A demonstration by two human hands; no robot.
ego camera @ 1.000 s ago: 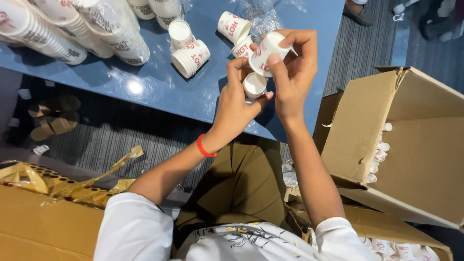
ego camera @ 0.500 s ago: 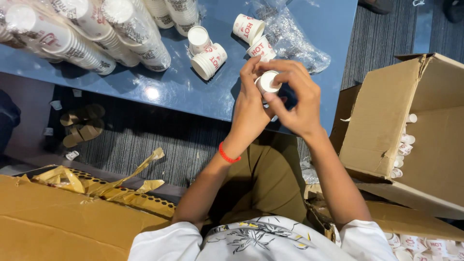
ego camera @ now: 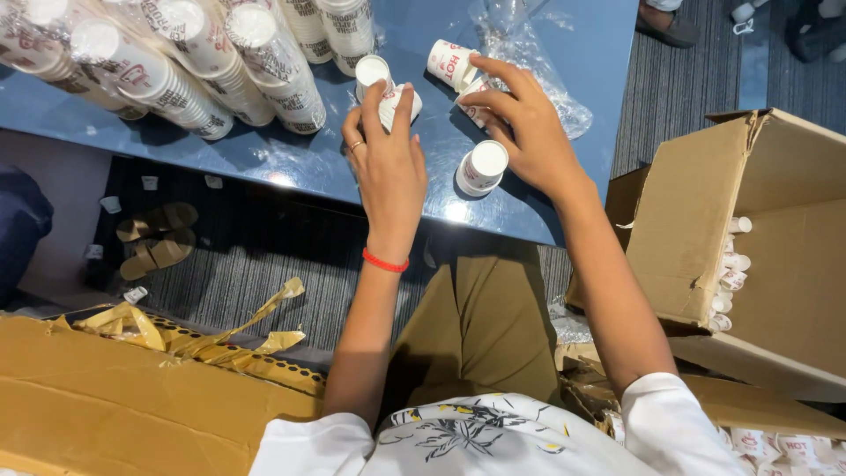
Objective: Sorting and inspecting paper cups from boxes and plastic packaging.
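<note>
nearest us, flattened brown cardboard [ego camera: 132,397] with torn gold tape [ego camera: 203,339] lies at lower left, and an open cardboard box [ego camera: 749,238] stands at right with small paper cups [ego camera: 727,273] stacked inside. on the grey carpet we note a pair of sandals [ego camera: 154,238]. at the near edge of the blue table [ego camera: 264,159] one small white paper cup [ego camera: 480,167] stands upside down, just beside our right hand [ego camera: 529,132]. our left hand [ego camera: 388,154] lies over a cup on its side [ego camera: 392,106], fingers loosely curled about it. our right hand reaches with fingers spread, tips touching a tipped printed cup [ego camera: 471,88] beside clear plastic wrap [ego camera: 529,53]; whether it grips we cannot tell. farthest, sleeves of stacked cups [ego camera: 185,62] lie in rows.
</note>
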